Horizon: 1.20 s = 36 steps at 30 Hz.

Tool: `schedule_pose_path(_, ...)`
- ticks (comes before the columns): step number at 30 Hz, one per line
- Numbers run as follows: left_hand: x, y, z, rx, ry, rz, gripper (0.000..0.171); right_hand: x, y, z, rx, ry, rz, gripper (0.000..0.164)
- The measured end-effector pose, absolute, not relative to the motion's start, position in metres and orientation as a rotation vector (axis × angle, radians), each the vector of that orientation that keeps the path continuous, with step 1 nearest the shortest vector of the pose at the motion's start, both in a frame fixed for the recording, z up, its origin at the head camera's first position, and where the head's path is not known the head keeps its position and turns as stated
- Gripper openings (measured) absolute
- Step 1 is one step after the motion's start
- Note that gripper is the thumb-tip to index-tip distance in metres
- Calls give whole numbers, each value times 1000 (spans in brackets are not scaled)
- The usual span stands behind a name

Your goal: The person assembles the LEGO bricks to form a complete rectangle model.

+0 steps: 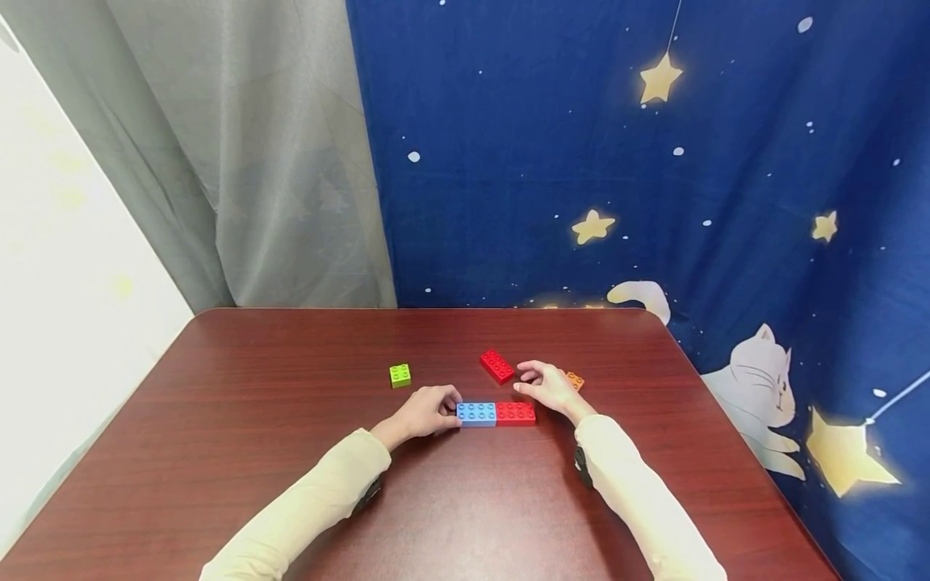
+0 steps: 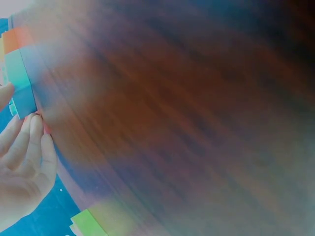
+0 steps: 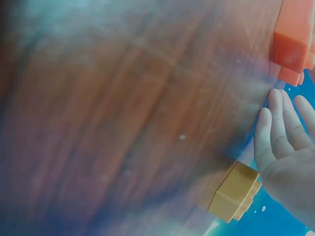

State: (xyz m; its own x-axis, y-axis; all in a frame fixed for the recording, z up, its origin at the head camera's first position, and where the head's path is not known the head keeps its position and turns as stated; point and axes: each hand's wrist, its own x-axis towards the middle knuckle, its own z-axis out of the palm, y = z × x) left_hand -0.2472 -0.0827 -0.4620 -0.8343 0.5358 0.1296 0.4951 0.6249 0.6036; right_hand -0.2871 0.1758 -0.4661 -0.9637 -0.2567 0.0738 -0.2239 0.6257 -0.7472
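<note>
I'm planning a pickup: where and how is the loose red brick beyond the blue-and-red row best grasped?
Probably across the middle of its long sides, coming from the right: the loose red brick lies studs up, its narrow width suits a pinch, and the right hand is just beside it.

We count 2 red bricks (image 1: 497, 366), 1 blue brick (image 1: 475, 415), 1 green brick (image 1: 400, 376) and 1 orange brick (image 1: 576, 379). That makes 5 bricks on 1 surface (image 1: 465, 500). We also see 1 left hand (image 1: 427, 410), 1 right hand (image 1: 546, 387), 2 sleeves (image 1: 312, 500) and 1 white cat (image 1: 759, 387).
</note>
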Motion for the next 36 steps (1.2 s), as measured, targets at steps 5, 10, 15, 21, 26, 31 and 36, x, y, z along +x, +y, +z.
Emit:
schedule_pose_path(5,-247,-83,-461,886,2775,996,25,-291,171,-467,-407,2818,-1213,45)
schedule_pose_path(10,-248,-83,-462,893,2777,995,25,-293,164,-466,-467,2852,-1157,48)
schedule_pose_path(15,-248,-84,-463,874,2771,989,25,-294,157,-466,-472,2910,-1042,52)
schedule_pose_path(21,-247,-83,-462,846,2763,986,25,-293,151,-465,-419,2973,-920,55)
schedule_pose_path(26,-248,-83,-463,869,2772,977,25,-295,146,-463,-371,2994,-845,59)
schedule_pose_path(31,-248,-83,-464,921,2787,986,25,-298,141,-463,-354,3042,-752,62)
schedule_pose_path(36,-247,-83,-464,922,2796,988,25,-298,137,-463,-351,3056,-701,63)
